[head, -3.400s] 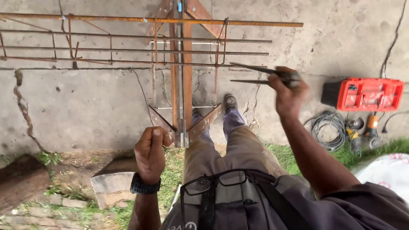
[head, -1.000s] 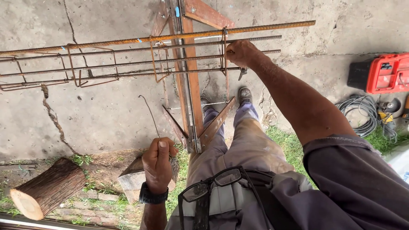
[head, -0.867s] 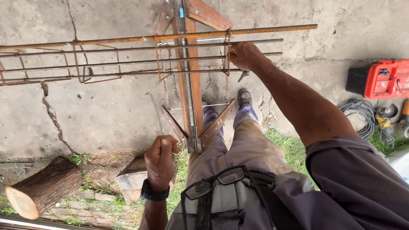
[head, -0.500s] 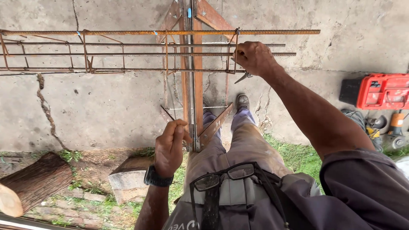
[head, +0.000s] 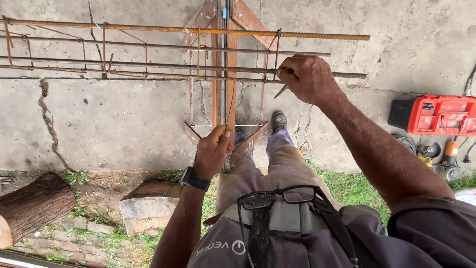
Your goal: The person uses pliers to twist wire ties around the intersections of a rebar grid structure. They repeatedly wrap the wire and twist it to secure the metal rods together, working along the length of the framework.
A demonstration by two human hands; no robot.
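A rusty rebar cage (head: 148,49) of long bars and square stirrups lies across a rusty steel trestle (head: 223,89) in front of me. My right hand (head: 310,78) is closed on pincers, their tip (head: 280,91) poking out below my fist at the near bars beside a stirrup. My left hand (head: 213,151) pinches a thin tie wire (head: 231,106) that rises toward the cage, just in front of the trestle's upright. My legs and one shoe (head: 279,120) stand under the cage.
A red tool case (head: 436,115) sits on the concrete at right with a cable coil and power tools (head: 446,154) beside it. A cut log (head: 32,206) lies at lower left and a wooden block (head: 146,211) near my left leg. Glasses (head: 277,198) hang on my chest.
My left hand has risen from near my thigh to the trestle, drawing the wire upward. My right hand stays at the stirrup with the pincers. The view has shifted slightly.
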